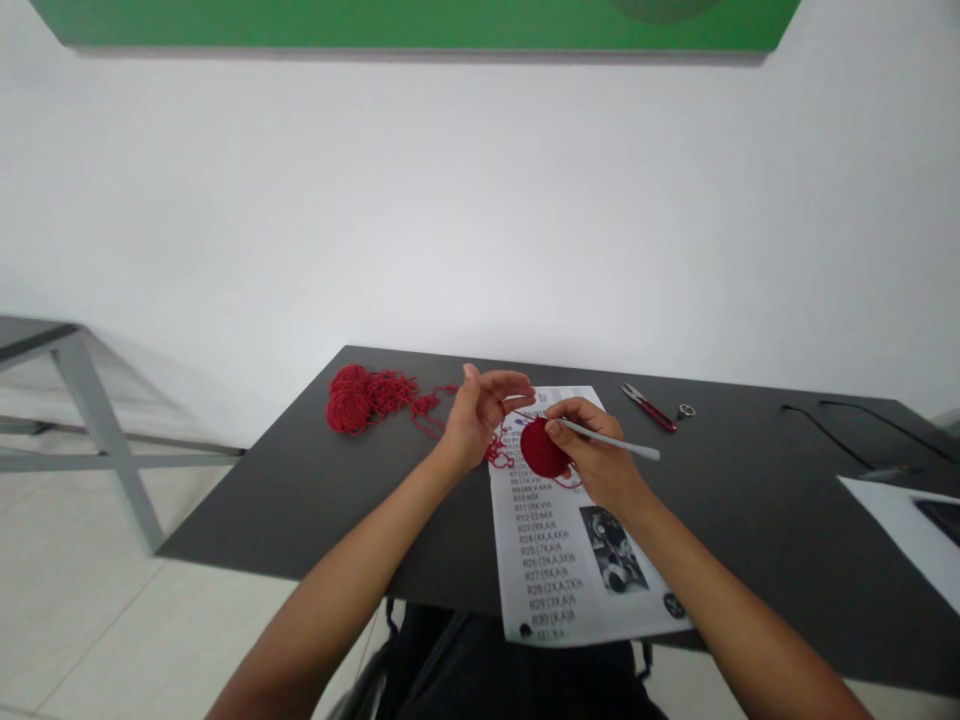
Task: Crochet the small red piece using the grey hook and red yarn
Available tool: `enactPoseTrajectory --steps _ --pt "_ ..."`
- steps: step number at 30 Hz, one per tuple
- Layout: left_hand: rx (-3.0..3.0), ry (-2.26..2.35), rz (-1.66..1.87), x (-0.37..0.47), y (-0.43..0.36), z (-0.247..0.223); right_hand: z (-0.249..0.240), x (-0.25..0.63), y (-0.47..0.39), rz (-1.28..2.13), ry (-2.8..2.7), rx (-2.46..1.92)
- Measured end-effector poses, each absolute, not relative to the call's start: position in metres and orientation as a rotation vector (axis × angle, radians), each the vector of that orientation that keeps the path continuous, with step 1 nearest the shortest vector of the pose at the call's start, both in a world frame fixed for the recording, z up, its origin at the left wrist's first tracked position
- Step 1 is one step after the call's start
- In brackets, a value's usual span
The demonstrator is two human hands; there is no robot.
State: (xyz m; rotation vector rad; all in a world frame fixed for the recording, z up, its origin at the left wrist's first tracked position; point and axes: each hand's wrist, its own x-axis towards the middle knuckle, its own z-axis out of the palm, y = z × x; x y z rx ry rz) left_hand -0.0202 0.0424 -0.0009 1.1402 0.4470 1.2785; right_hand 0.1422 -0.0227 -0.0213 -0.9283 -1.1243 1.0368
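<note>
My right hand (600, 455) is closed around a crochet hook (615, 438) with a pale grey handle. Between its thumb and fingers it also pinches a round dark red crochet piece (544, 448), whose top edge meets the hook's tip. To the left, my left hand (484, 410) has its fingers stretched out and thumb raised. A thin strand of red yarn (501, 452) hangs by its fingers, and another runs from them toward the crochet piece. Whether the strand is wound around a finger, I cannot tell.
Beneath my hands lies a printed pattern sheet (551, 560) on the dark table (420, 540). A red yarn ball (351, 400) with loose tangles sits at the back left. Red-handled snips (649, 408), a small ring (685, 411), eyeglasses (832, 435) and white paper (900, 520) lie rightward.
</note>
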Motion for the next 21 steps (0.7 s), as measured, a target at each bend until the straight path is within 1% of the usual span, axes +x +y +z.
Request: enactPoseTrajectory --steps 2,4,7,10,13,16,21 --pt "1.455 0.530 1.287 -0.020 0.040 -0.005 -0.020 0.144 -0.024 0.995 -1.093 -0.871" --pt "1.763 0.562 1.224 -0.022 0.036 -0.007 -0.018 0.146 -0.024 0.973 -1.056 -0.820" --pt "1.872 0.577 1.135 -0.022 0.030 -0.007 -0.015 0.148 -0.024 0.936 -1.013 -0.782" --pt "1.683 0.553 1.059 -0.020 0.028 -0.007 -0.011 0.147 -0.024 0.926 -0.956 -0.757" --pt "1.330 0.480 1.057 -0.019 0.028 -0.002 -0.009 0.145 -0.023 0.968 -0.898 -0.738" --pt "1.017 0.394 0.966 -0.022 0.028 0.005 -0.012 0.143 -0.023 0.982 -0.911 -0.744" --pt "0.807 0.317 1.003 -0.022 0.026 0.003 -0.019 0.142 -0.025 0.874 -1.028 -0.763"
